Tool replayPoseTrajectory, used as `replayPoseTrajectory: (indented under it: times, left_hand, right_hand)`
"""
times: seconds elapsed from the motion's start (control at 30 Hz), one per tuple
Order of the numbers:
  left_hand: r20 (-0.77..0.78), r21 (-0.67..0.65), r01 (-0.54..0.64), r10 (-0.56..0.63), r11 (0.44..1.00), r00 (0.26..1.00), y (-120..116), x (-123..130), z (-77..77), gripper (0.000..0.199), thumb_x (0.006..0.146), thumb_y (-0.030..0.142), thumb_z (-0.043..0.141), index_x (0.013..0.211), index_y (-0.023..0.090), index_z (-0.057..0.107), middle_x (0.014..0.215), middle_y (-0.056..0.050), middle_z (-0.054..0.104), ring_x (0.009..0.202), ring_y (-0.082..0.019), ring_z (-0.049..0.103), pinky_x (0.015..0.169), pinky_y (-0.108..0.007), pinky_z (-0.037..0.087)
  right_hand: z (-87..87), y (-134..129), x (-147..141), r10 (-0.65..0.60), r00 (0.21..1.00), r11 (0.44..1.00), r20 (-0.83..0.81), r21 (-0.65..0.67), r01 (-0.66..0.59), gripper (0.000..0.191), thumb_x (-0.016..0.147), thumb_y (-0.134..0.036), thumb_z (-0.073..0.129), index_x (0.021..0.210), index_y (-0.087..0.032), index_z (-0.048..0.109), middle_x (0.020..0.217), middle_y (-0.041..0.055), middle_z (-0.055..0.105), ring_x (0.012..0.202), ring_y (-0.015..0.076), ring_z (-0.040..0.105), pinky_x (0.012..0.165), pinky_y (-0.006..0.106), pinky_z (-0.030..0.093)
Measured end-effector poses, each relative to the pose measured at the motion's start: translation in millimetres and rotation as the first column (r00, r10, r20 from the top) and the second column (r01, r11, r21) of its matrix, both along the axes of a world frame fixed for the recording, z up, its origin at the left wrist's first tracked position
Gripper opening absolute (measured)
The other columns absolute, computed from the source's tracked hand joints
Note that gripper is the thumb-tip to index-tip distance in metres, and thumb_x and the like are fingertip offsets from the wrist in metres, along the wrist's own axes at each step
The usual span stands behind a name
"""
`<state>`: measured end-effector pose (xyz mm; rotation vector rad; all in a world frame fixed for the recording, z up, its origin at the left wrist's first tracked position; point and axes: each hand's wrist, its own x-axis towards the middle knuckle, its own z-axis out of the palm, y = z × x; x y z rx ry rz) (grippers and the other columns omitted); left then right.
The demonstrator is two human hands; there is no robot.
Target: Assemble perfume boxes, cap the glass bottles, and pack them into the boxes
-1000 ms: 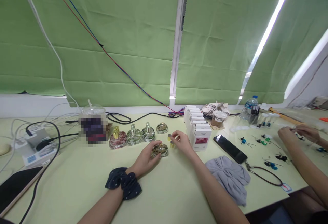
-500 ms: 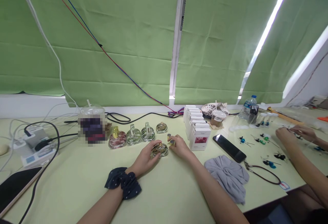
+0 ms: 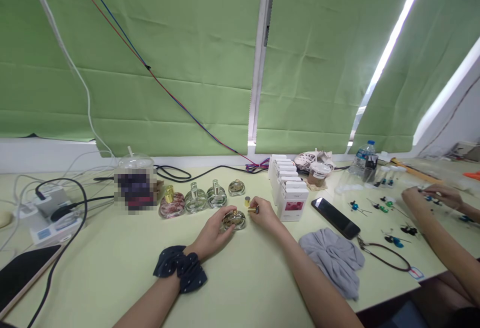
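- At mid-table, on my feed: bottle (image 3: 235, 221), one, clear glass, squat, standing on the pale table (image 3: 240, 278).
- Left hand (image 3: 213, 235), one: half curled, thumb and fingers set apart by the bottle's width, gripping it from its left side; dark spotted scrunchie (image 3: 182, 269) on the wrist.
- Right hand (image 3: 264, 213), one: fingers drawn nearly together, pinching the cap (image 3: 252, 210) just to the right of the bottle. I cannot tell how the hidden fingers lie.
- Bottle, bearing: gold neck upward, a broad side toward my camera, its long axis running left to right.
- Cap, bearing: tipped on its side, long axis close to level across my view, gold length toward the bottle, dark end toward my right palm.
- Second cap (image 3: 247, 201), one: gold, dark-topped, upright on the table, just beyond the held one.
- Small bottle (image 3: 236, 187), one: upright, behind the gripped bottle.
- Green bottles (image 3: 195, 200), two, and pink bottle (image 3: 172, 207), one: in a row to the left, necks up, gold or silvery tops.
- Boxes (image 3: 293, 203), white, several: in a file to the right of my right hand, the nearest showing a pink panel.
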<state>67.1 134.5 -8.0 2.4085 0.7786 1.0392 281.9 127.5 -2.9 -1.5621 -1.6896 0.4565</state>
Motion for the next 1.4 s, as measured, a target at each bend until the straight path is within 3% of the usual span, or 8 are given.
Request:
replayPoseTrajectory:
  times: [0.2, 0.37, 0.57, 0.7, 0.93, 1.03, 1.23, 1.4]
  left_hand:
    - [-0.011, -0.005, 0.008, -0.008, 1.000, 1.000, 2.8, -0.6, -3.7, 0.041, 0.087, 0.022, 0.053, 0.127, 0.022, 0.043, 0.126, -0.011, 0.056, 0.119, -0.022, 0.053, 0.103, -0.042, 0.043]
    - [0.001, -0.040, -0.007, 0.007, 0.999, 1.000, 3.1, -0.9, -7.2, 0.054, 0.087, 0.023, 0.054, 0.137, 0.024, 0.033, 0.118, -0.009, 0.057, 0.110, -0.021, 0.057, 0.097, -0.042, 0.046]
    - [0.073, -0.058, 0.001, 0.003, 0.998, 0.997, 1.5, -0.1, -6.4, 0.067, 0.084, 0.021, 0.056, 0.143, 0.025, 0.024, 0.108, -0.007, 0.060, 0.103, -0.020, 0.059, 0.090, -0.038, 0.049]
    - [0.069, -0.041, 0.003, 0.000, 0.999, 0.998, 4.3, -0.8, -9.5, 0.072, 0.084, 0.021, 0.057, 0.145, 0.027, 0.019, 0.111, -0.008, 0.060, 0.104, -0.021, 0.058, 0.090, -0.041, 0.048]
    - [0.046, 0.009, 0.000, 0.000, 1.000, 0.999, 5.2, -1.3, -10.9, 0.076, 0.085, 0.020, 0.056, 0.147, 0.028, 0.014, 0.116, -0.008, 0.060, 0.105, -0.021, 0.059, 0.091, -0.041, 0.049]
    - [0.050, 0.028, 0.007, -0.008, 1.000, 0.999, 4.3, -1.1, -8.6, 0.074, 0.084, 0.020, 0.056, 0.146, 0.027, 0.018, 0.118, -0.009, 0.060, 0.105, -0.021, 0.060, 0.093, -0.042, 0.049]
    - [0.043, 0.041, 0.043, -0.044, 0.998, 0.998, 1.6, 0.2, -1.5, 0.062, 0.085, 0.019, 0.055, 0.142, 0.024, 0.031, 0.135, -0.012, 0.053, 0.125, -0.025, 0.050, 0.105, -0.048, 0.042]
    - [0.052, 0.035, 0.048, -0.050, 0.998, 0.997, 0.6, 1.1, 0.5, 0.057, 0.084, 0.017, 0.055, 0.138, 0.024, 0.037, 0.134, -0.011, 0.054, 0.125, -0.025, 0.051, 0.105, -0.048, 0.042]
  right_hand:
    - [3.8, 1.8, -1.6, 0.027, 0.981, 0.994, -0.190, 0.112, -0.005, 0.010, 0.070, -0.016, 0.056, 0.080, -0.020, 0.056, 0.074, 0.0005, 0.062, 0.067, 0.0151, 0.057, 0.057, 0.024, 0.044]
    - [13.9, -2.7, -5.1, 0.097, 0.961, 0.968, -0.260, 0.251, -0.030, 0.023, 0.080, -0.030, 0.055, 0.100, -0.021, 0.064, 0.081, 0.0033, 0.064, 0.074, 0.0169, 0.059, 0.061, 0.027, 0.046]
    - [23.8, -12.4, -26.0, 0.285, 0.776, 0.926, -0.563, 0.372, -0.070, 0.023, 0.076, -0.033, 0.068, 0.093, -0.021, 0.059, 0.089, 0.0043, 0.066, 0.082, 0.0181, 0.066, 0.078, 0.033, 0.054]
    - [26.5, -18.1, -40.6, 0.353, 0.779, 0.895, -0.518, 0.431, -0.119, 0.019, 0.077, -0.029, 0.068, 0.093, -0.021, 0.060, 0.091, 0.0049, 0.067, 0.090, 0.0189, 0.066, 0.088, 0.036, 0.053]
    - [24.1, -19.6, -45.9, 0.351, 0.852, 0.880, -0.389, 0.449, -0.157, 0.015, 0.080, -0.026, 0.065, 0.092, -0.021, 0.061, 0.088, 0.0038, 0.068, 0.087, 0.0178, 0.067, 0.086, 0.034, 0.055]
    - [21.6, -18.6, -44.4, 0.339, 0.866, 0.882, -0.368, 0.443, -0.158, 0.015, 0.080, -0.026, 0.065, 0.093, -0.020, 0.061, 0.088, 0.0039, 0.068, 0.085, 0.0175, 0.067, 0.086, 0.034, 0.055]
    - [18.1, -18.5, -43.3, 0.341, 0.876, 0.894, -0.341, 0.407, -0.190, 0.015, 0.079, -0.027, 0.064, 0.093, -0.021, 0.062, 0.090, 0.0037, 0.068, 0.087, 0.0182, 0.067, 0.086, 0.035, 0.054]
    - [17.2, -18.7, -42.3, 0.317, 0.883, 0.913, -0.345, 0.363, -0.186, 0.015, 0.079, -0.028, 0.063, 0.092, -0.022, 0.061, 0.089, 0.0035, 0.068, 0.087, 0.0189, 0.067, 0.085, 0.036, 0.054]
